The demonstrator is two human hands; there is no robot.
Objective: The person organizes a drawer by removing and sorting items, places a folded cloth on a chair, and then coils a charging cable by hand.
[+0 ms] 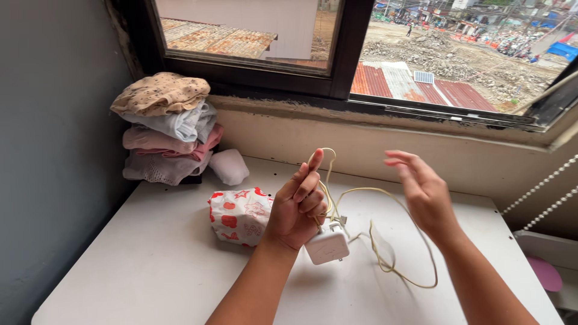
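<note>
White tabletop (150, 265) under a window | upper left: stacked folded clothes (165, 126) | centre-left: red-printed white bundle (239, 215) | left hand (298, 204) closed around yellowish cable (385, 241), white charger block (327, 245) dangling beneath | right hand (424, 192) open, empty, beside the cable loop

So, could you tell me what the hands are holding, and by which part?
The left hand pinches the yellowish charger cable by its looped upper part, the white adapter hanging below. The right hand is open, holding nothing.
</note>
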